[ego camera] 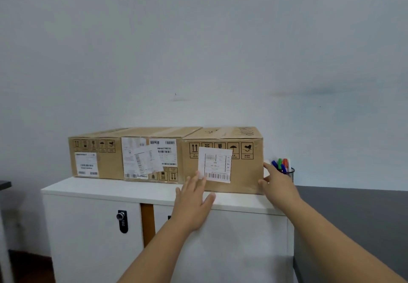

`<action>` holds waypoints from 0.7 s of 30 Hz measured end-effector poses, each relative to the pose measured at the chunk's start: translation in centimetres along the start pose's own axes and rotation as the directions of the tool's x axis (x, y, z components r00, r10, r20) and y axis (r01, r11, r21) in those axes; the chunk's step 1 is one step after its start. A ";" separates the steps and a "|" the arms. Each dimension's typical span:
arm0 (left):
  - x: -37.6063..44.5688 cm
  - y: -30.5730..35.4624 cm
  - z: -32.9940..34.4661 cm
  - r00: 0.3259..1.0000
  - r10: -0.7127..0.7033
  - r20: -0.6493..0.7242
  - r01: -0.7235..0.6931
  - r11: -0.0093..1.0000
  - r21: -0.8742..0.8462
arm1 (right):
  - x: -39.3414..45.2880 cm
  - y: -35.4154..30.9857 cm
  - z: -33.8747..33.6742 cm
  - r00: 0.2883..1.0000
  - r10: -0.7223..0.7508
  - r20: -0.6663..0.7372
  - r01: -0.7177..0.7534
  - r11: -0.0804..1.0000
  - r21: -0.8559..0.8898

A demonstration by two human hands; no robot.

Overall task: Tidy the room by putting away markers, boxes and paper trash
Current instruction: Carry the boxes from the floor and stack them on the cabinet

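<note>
White cabinet [132,191], right box [245,172] between left hand [194,201], right hand [279,183]

Box labels [214,164] illegibly blurred

Soft, even, cool indoor light; faint shadows, mild overall blur, wide-angle bowing.

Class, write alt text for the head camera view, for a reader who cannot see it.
Two bare hands reach to a cardboard box on a white cabinet: the left hand open against its front, the right hand at its right edge. Two more boxes line up to its left, and a cup of markers stands behind the right hand.
</note>
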State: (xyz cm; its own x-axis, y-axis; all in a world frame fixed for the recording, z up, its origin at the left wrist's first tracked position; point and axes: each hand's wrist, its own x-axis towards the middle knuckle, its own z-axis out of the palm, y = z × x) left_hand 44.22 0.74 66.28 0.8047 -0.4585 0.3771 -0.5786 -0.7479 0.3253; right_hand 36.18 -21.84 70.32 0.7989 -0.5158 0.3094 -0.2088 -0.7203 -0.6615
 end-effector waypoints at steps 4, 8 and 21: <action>1.1 -0.6 0.5 0.997 -0.049 0.061 0.045 0.997 0.066 | 1.2 0.1 0.9 1.000 -0.008 -0.003 0.008 0.996 -0.085; 1.5 -0.9 1.0 0.987 -0.114 0.110 0.097 0.984 0.148 | 2.0 0.5 1.6 0.999 -0.015 -0.040 0.011 0.996 -0.085; 2.8 -0.2 0.6 0.962 -0.199 0.189 0.166 0.970 0.176 | 2.8 1.2 2.3 0.995 0.014 -0.103 -0.019 0.999 -0.045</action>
State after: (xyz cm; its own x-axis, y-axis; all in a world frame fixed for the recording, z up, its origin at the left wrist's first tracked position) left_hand 46.67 -0.65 66.79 0.9141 -0.3828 0.1339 -0.4042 -0.8865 0.2253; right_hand 39.50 -23.05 68.80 0.7335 -0.5709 0.3688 -0.2490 -0.7307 -0.6357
